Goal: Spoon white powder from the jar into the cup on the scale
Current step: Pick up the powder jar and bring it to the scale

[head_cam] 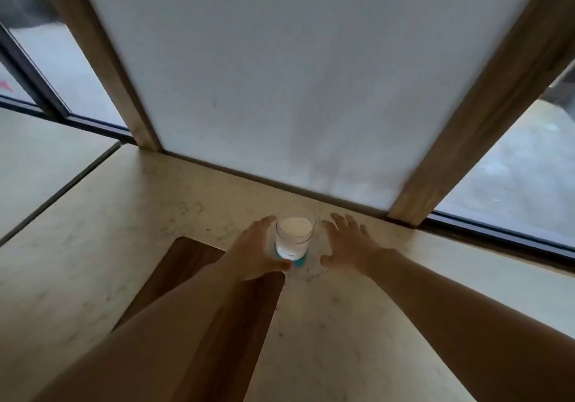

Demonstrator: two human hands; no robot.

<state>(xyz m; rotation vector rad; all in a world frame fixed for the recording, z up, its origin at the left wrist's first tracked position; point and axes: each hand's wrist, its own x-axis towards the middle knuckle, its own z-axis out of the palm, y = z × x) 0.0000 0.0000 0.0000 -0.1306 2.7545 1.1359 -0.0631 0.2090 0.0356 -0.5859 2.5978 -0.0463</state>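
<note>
A clear glass jar (pixel 294 236) of white powder, without a lid, stands upright on a small teal base (pixel 299 261) near the back of the pale stone counter (pixel 326 324). A white label shows on its lower front. My left hand (pixel 256 252) lies against the jar's left side, fingers curved round it and thumb at its foot. My right hand (pixel 348 244) hovers just right of the jar with fingers spread, a small gap between it and the glass. No spoon, cup or scale is in view.
A dark wooden board (pixel 183 264) lies on the counter under my left forearm. Behind the jar rises a frosted panel (pixel 280 74) in a wooden frame (pixel 460 127), with windows (pixel 522 177) to either side.
</note>
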